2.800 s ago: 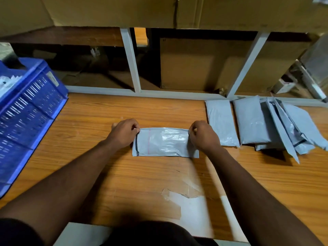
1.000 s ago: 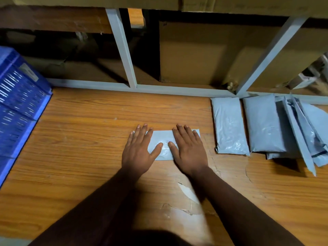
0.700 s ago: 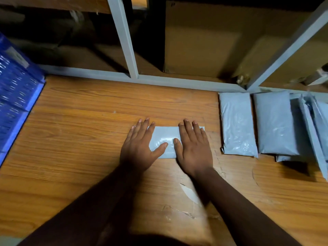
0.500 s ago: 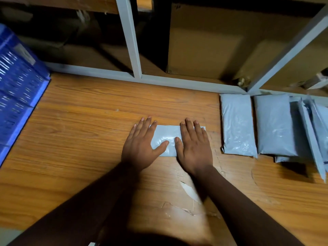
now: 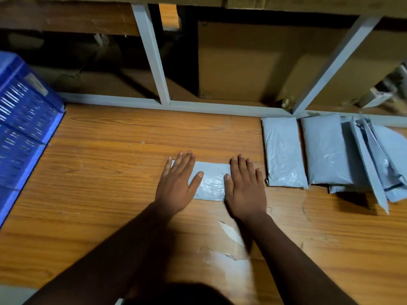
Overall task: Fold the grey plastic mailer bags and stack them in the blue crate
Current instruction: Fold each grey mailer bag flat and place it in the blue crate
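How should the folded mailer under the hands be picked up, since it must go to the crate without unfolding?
Probably pinch the folded mailer at its left short end with the left hand, thumb under, fingers on top, so the layers stay clamped. It lies flat on the table, and the crate is on that side.

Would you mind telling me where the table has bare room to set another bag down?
Bare wood lies between the blue crate and the left hand, and behind the folded bag up to the grey frame rail. The right side is crowded with the mailer pile.
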